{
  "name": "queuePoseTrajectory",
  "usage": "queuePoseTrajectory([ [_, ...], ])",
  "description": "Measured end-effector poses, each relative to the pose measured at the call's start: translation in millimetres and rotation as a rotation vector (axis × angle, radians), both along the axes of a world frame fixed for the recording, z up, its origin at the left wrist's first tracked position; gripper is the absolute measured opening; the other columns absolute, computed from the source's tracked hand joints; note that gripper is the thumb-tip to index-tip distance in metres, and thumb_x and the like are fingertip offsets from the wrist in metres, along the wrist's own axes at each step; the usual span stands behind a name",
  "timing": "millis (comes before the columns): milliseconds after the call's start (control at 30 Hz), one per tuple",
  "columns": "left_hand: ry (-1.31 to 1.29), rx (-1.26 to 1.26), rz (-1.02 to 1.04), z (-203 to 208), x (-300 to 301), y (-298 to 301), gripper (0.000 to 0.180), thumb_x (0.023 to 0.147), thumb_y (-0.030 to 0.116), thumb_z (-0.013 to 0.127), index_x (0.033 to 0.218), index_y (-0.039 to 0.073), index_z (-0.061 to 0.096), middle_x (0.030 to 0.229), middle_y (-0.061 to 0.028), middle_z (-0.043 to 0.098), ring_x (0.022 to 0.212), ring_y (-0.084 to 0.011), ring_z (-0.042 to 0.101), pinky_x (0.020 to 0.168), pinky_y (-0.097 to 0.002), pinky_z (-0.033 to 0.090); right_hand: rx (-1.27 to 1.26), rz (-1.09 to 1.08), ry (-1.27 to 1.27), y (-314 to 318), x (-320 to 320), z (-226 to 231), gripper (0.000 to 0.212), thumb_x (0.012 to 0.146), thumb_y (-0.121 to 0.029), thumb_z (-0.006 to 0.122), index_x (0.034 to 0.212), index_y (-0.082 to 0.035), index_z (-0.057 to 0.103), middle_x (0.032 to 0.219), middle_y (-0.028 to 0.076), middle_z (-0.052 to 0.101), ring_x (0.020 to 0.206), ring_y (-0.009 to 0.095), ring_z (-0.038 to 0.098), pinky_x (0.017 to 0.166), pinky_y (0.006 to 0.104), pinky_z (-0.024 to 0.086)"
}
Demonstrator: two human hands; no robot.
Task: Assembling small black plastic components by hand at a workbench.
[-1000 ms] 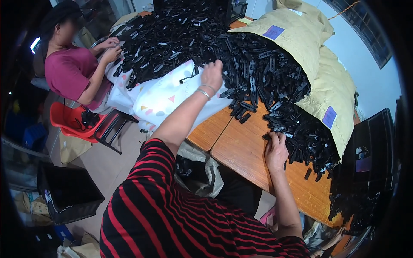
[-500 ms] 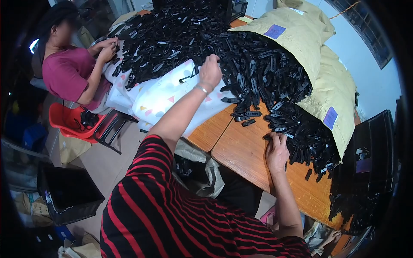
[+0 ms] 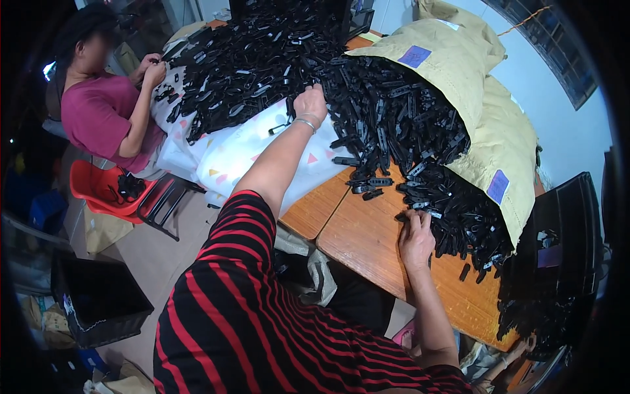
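We see the left hand (image 3: 311,103) stretched far across the desk (image 3: 367,243), fingers curled down into the heap of black plastic parts (image 3: 394,125); we cannot tell whether it has closed on one or only rakes at them. A metal bangle (image 3: 304,122) rings that wrist. The right hand (image 3: 415,238) lies nearer the desk's front edge, palm down on the bare orange wood, fingertips touching the loose parts at the rim of the heap, mostly open and gripping nothing that we can make out. The parts are small, slim, hard-looking clips, glossy and tangled, spilling from a slumped tan sack (image 3: 485,111) that lies on its side along the far right of the desk, probably tipped so that they pour within reach. A white cloth (image 3: 249,151) with coloured triangles covers the left end, under more parts. Beyond it, another person (image 3: 105,111) works at the same heap.
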State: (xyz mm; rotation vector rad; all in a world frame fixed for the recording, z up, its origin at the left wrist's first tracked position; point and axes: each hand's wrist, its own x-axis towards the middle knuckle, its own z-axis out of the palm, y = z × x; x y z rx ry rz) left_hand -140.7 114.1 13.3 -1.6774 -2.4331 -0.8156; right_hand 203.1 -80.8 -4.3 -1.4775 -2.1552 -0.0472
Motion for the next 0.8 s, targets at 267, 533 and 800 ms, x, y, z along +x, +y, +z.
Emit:
queuePoseTrajectory([
  [267, -0.203, 0.118, 0.015, 14, -3, -9, 0.041, 0.071, 0.008, 0.065, 0.111, 0.008, 0.056, 0.106, -0.016, 0.061, 0.096, -0.0342, 0.06, 0.083, -0.0433, 0.049, -0.011, 0.0, 0.008, 0, -1, 3, 0.026, 0.079, 0.002, 0.058, 0.101, -0.01, 0.061, 0.099, 0.011, 0.055, 0.078, 0.033, 0.062, 0.06, 0.0399, 0.052],
  [533, -0.143, 0.301, -0.128, 18, 9, 17, 0.044, 0.076, 0.014, 0.063, 0.119, 0.006, 0.055, 0.113, -0.0156, 0.055, 0.106, -0.0325, 0.05, 0.091, -0.0391, 0.044, -0.005, 0.014, 0.022, 1, 0, 3, 0.025, 0.079, 0.003, 0.058, 0.101, -0.009, 0.061, 0.098, 0.011, 0.055, 0.077, 0.032, 0.062, 0.059, 0.0392, 0.051],
  [800, -0.358, 0.325, -0.089, 6, 32, 44, 0.047, 0.083, 0.026, 0.055, 0.128, 0.014, 0.05, 0.121, -0.0161, 0.049, 0.112, -0.0351, 0.044, 0.099, -0.0403, 0.037, -0.018, 0.012, 0.01, 0, -2, 5, 0.027, 0.078, 0.003, 0.058, 0.102, -0.01, 0.06, 0.098, 0.011, 0.054, 0.077, 0.032, 0.062, 0.059, 0.0394, 0.051],
])
